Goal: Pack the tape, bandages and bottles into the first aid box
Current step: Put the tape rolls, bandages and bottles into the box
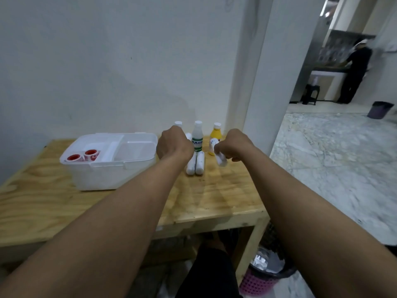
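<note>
While the right hand gripped one white bandage roll over the wooden table, the left hand was curled above two more rolls lying side by side; whether it held anything I couldn't tell. Three bottles stood upright behind. Two red-cored tape rolls sat in the left compartment of the open first aid box.

The person's two forearms are bare along their whole visible length, to left hand and right hand; black fabric trousers clothe one leg.
</note>
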Demonstrator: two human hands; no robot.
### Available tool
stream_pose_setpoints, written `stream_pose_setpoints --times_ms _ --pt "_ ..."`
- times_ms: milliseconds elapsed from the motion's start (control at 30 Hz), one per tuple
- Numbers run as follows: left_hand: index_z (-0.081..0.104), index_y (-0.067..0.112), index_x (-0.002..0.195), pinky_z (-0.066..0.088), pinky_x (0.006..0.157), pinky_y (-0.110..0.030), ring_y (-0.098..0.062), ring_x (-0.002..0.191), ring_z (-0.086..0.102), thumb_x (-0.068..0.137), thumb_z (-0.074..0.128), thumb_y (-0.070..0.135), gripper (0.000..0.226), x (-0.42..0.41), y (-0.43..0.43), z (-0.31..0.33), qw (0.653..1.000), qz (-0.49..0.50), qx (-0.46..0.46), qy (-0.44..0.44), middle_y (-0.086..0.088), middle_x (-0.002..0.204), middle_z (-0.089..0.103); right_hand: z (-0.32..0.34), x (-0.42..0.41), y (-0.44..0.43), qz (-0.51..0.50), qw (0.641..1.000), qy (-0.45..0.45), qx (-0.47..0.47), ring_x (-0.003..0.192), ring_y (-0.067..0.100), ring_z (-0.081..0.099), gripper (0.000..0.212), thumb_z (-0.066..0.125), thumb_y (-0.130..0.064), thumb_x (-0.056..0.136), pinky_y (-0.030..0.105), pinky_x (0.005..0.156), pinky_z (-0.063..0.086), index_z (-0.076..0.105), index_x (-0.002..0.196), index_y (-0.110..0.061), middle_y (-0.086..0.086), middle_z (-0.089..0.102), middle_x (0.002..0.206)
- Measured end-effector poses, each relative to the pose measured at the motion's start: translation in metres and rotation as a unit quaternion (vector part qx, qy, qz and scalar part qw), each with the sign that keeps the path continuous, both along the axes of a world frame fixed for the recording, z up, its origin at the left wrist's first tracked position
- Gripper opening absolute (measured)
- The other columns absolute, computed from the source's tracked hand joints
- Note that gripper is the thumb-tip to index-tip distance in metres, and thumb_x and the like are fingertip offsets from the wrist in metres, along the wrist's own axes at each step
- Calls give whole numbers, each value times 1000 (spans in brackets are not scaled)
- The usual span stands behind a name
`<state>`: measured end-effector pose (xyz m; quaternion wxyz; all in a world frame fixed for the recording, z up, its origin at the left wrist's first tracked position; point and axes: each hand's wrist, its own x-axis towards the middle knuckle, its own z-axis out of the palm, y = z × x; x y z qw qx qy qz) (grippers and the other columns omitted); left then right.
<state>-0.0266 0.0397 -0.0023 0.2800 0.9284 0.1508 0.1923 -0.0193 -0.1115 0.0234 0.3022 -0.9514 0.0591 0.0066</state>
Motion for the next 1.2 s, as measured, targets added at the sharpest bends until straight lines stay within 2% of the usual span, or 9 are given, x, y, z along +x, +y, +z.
stream_pose_setpoints --times_ms 67,167,267,433,600,800,900,967,1200 --pt "68 14 116 47 68 -32 -32 99 66 89 64 23 28 -5 7 14 1000 -4 -7 -14 -8 113 70 12 -6 6 8 1000 -10 15 75 25 69 11 69 -16 80 33 64 58 60 80 -9 7 65 68" --pt "67 11 88 36 52 -27 -29 75 61 87 65 23 12 -12 25 35 999 4 -11 -38 -5 88 68 28 -14 20 24 999 -20 18 81 24 72 11 70 -13 80 34 64 59 61 83 -7 10 68 73" --pt "58 11 72 27 45 -26 -28 65 57 86 67 27 23 -19 51 54 998 21 -32 -48 -8 79 67 43 -21 40 36 999 -23 16 72 28 69 14 71 -10 77 35 66 59 61 69 -4 13 66 72" --pt "65 8 81 38 60 -31 -31 73 59 88 64 38 32 -35 97 71 997 39 -54 -41 -9 83 67 56 -25 84 69 997 -32 22 58 28 59 24 73 -16 76 34 60 53 55 63 -6 12 58 62" --pt "60 7 81 43 68 -32 -35 84 65 85 66 40 34 -41 155 76 993 84 -71 -34 -11 92 69 66 -20 138 119 991 -28 55 49 27 54 28 74 -13 78 31 54 53 54 59 -6 10 53 49" --pt "68 7 88 45 70 -32 -34 81 62 82 68 37 30 -47 200 72 989 131 -69 -9 -10 95 68 69 -15 185 163 982 -13 98 65 30 67 21 78 -13 78 40 74 63 63 71 -1 18 69 72" --pt "65 9 83 42 63 -31 -31 75 61 80 69 29 21 -48 209 70 987 147 -61 11 -8 87 66 66 -16 203 173 979 7 106 63 29 66 22 77 -11 80 39 74 63 60 70 -1 16 66 68" --pt "64 10 80 40 60 -30 -29 73 62 77 68 23 15 -49 212 68 986 156 -57 24 -7 84 65 63 -19 211 181 978 21 104 58 24 62 22 75 -8 83 35 67 62 59 69 -2 14 62 66" --pt "53 13 73 45 70 -33 -30 83 62 73 64 15 11 -47 216 55 986 150 -43 52 -6 84 61 48 -18 234 196 976 40 91 60 23 63 22 76 -9 84 33 65 61 59 73 -3 13 64 68"
